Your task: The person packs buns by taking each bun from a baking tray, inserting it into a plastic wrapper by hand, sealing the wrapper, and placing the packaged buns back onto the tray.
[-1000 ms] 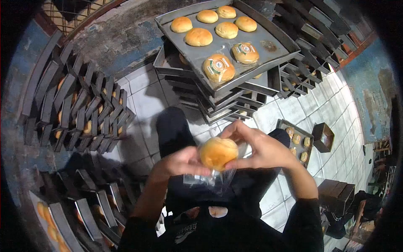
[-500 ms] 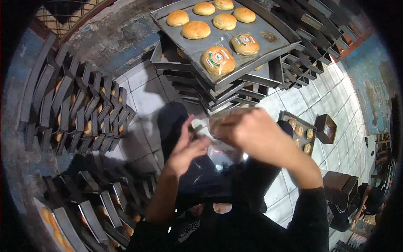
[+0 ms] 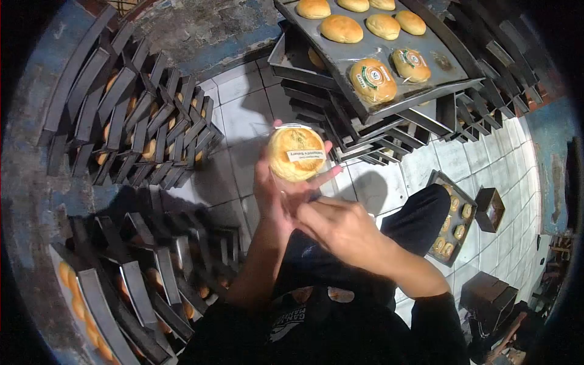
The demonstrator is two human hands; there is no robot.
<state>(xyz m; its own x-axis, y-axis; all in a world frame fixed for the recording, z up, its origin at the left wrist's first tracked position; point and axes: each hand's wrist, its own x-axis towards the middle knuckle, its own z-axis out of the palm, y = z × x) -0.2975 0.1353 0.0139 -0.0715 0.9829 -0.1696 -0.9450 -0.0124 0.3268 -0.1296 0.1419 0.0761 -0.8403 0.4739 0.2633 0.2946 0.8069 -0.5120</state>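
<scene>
A round golden bun (image 3: 292, 141) in clear plastic, with a white printed label across it, rests in my left hand (image 3: 272, 198). The palm is beneath it and the fingers curl round its sides. Just below the bun, my right hand (image 3: 334, 224) is closed, its fingertips pressed together close to my left palm and the near end of the plastic. What those fingers pinch is hidden. Beyond my hands, two wrapped buns with round printed labels, one on the left (image 3: 372, 82) and one on the right (image 3: 411, 65), lie on a metal tray (image 3: 340, 55).
Several unwrapped buns (image 3: 342, 28) share that tray, which tops a stack of trays. More stacked trays with buns stand at the left (image 3: 131, 115) and lower left (image 3: 137, 286). Wrapped buns fill a floor tray (image 3: 449, 258) on the right, beside a brown box (image 3: 488, 210).
My left hand has risen and now holds the packaged bun up, label showing. My right hand has moved lower and closer to my left palm. The camera view has shifted.
</scene>
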